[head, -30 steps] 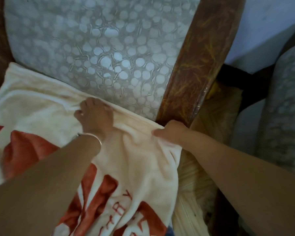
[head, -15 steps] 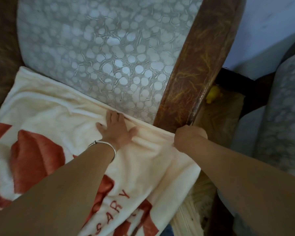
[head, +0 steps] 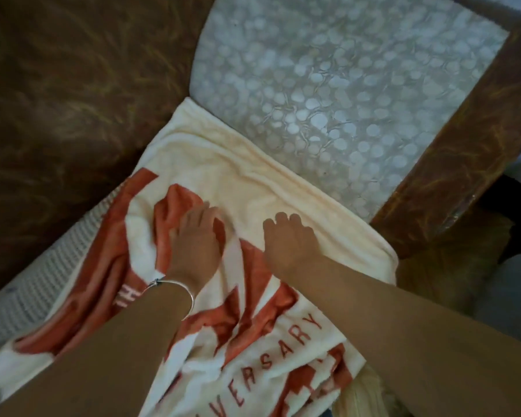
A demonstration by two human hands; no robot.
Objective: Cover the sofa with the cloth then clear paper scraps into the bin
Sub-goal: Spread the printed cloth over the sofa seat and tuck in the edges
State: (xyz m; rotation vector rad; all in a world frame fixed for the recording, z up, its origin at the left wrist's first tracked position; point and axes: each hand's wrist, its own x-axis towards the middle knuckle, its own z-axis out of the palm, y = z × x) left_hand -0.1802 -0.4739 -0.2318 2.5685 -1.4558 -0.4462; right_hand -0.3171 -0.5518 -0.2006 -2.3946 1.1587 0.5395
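Note:
A cream cloth (head: 223, 164) with red shapes and red lettering lies spread over the sofa seat. Its far edge runs along the foot of the grey pebble-patterned back cushion (head: 328, 79). My left hand (head: 196, 239), with a silver bangle on the wrist, rests palm down on a red patch of the cloth. My right hand (head: 289, 239) lies flat on the cloth beside it, fingers pointing toward the back cushion. Neither hand grips anything. No paper scraps or bin are in view.
A brown armrest (head: 57, 100) rises at the left and another brown armrest (head: 463, 145) at the right. A white knitted cover (head: 45, 281) shows beside the cloth at the left. Beyond the right armrest are dark floor and a pale wall.
Both hands left the cloth's far right corner by the armrest and moved left onto the middle of the cloth. The right hand let go of the edge and now lies flat.

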